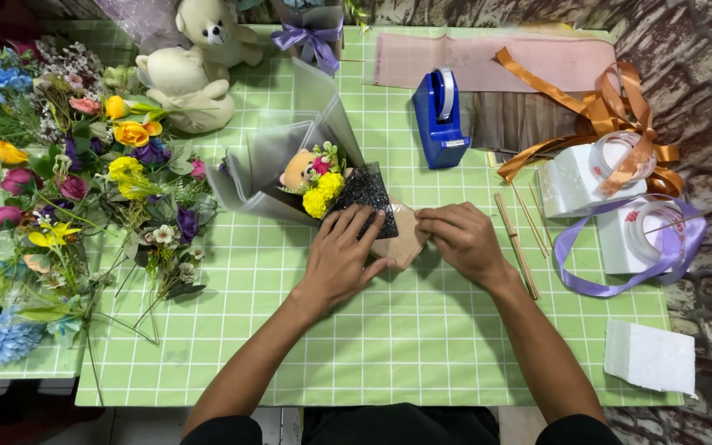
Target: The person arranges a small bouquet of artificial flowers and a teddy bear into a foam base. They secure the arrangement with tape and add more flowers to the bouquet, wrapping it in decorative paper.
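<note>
At the bottom of the frame my forearms reach up over the counter (389, 346) with its green checked cloth, and a white foam block (651, 357) lies at the lower right. My left hand (341, 257) lies flat with fingers spread on the black glitter mesh (366, 194) and the tan paper (405, 239) at the base of a small bouquet (316, 180), just above the middle of the frame. My right hand (461, 239) is beside it, fingertips pinching the tan paper's edge, so my two hands nearly meet. The bouquet, wrapped in grey paper (290, 140), holds yellow and pink flowers and a tiny bear. Thin wooden sticks (517, 245) lie right of my right hand. Loose artificial flowers (59, 181) crowd the left. Farther up sit a blue tape dispenser (440, 119), orange ribbon (611, 115) and purple ribbon (620, 247) on white blocks, and cream teddy bears (199, 66) at the upper left.
</note>
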